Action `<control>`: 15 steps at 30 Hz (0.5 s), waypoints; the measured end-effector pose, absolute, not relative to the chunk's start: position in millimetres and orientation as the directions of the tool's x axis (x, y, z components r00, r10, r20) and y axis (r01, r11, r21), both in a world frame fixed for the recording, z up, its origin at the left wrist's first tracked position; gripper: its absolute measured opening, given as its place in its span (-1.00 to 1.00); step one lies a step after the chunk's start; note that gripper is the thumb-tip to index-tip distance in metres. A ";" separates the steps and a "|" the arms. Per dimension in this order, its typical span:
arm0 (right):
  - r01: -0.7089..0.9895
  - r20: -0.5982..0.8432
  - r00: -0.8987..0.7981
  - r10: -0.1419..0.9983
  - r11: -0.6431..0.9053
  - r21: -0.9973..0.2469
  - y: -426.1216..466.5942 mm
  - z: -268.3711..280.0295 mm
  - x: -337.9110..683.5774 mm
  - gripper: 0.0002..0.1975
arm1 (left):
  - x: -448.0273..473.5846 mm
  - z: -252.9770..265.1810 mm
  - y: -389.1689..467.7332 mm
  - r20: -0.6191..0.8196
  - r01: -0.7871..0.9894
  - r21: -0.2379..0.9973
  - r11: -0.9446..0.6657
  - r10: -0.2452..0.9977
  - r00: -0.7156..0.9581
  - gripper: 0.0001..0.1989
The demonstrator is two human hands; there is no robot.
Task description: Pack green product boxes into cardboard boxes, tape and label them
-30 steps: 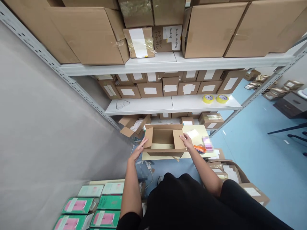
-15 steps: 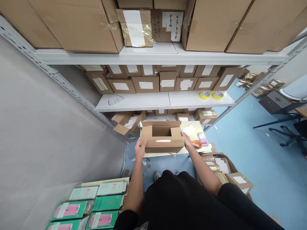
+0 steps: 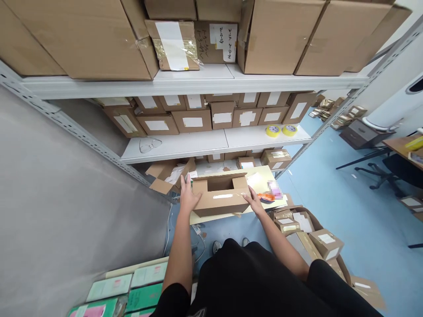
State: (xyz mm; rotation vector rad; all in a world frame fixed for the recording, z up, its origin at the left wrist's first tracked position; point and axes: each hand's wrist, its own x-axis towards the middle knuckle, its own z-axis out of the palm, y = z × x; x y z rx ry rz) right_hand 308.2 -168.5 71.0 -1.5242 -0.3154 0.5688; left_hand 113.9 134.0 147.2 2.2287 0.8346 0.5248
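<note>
A cardboard box (image 3: 220, 203) with its top flaps partly open stands in front of me, over the pale yellow table (image 3: 264, 176); whether it rests fully on the top I cannot tell. My left hand (image 3: 189, 196) is at the box's left end, fingers spread and pointing up, thumb by the front edge. At the right end, my right hand (image 3: 254, 201) grips the corner, thumb on the front face and fingers along the side. Through the gap between the flaps, the visible inside of the box is dark brown.
A shelf rack (image 3: 205, 145) with labelled boxes rises ahead, holding glasses (image 3: 150, 144) and yellow tape rolls (image 3: 272, 130). An open carton (image 3: 161, 186) sits left of the table. An orange-and-purple item (image 3: 266, 197) lies right. A large carton of parcels (image 3: 306, 224) stands at right, green boxes (image 3: 143, 296) lower left.
My left hand has loosened from the box's side, its fingers now spread upward. My right hand has shifted its hold toward the front corner. The view has turned somewhat to the right.
</note>
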 end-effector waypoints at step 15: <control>-0.161 -0.175 0.861 0.478 -0.071 -0.984 -165.9 70.7 298.6 -0.22 | 119.6 97.5 132.6 -0.037 0.494 0.777 -0.389 0.756 0.653 -0.69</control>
